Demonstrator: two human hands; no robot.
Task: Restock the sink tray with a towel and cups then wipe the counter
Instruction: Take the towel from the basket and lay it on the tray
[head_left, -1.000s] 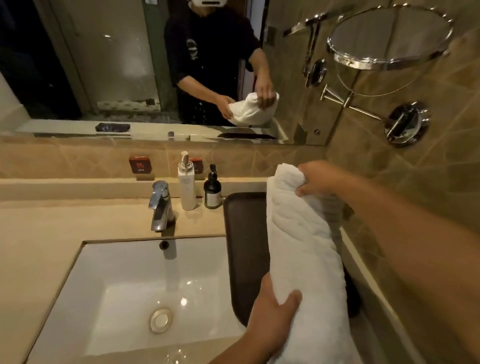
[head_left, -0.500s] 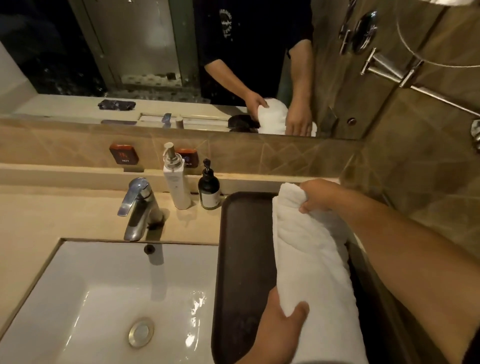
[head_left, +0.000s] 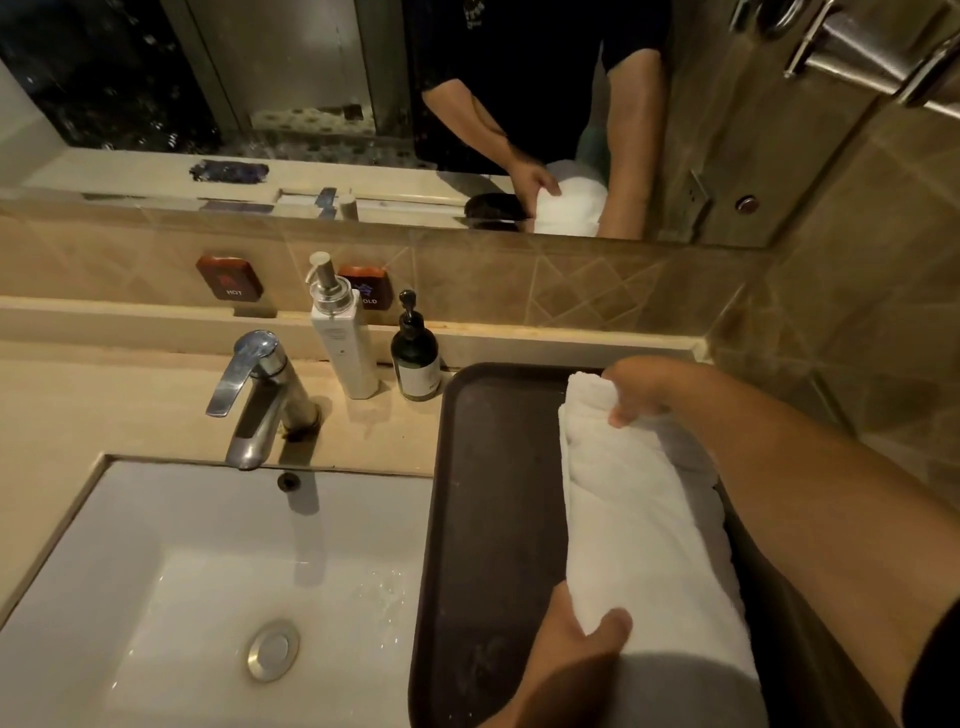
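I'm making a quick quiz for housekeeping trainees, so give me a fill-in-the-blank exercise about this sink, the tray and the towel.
1. The rolled white towel is held at both ends over the dark ____.
2. The right hand grips the towel's ____ end, the left hand its near end.
3. The tray lies to the ____ of the sink.
4. Between the tap and the tray stand ____ pump bottles.

Missing words: tray; far; right; two

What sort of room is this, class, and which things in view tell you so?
Most likely a hotel bathroom. A white sink with a chrome tap sits below a wide mirror, and both hands lay a rolled white towel on a dark tray beside two pump bottles.
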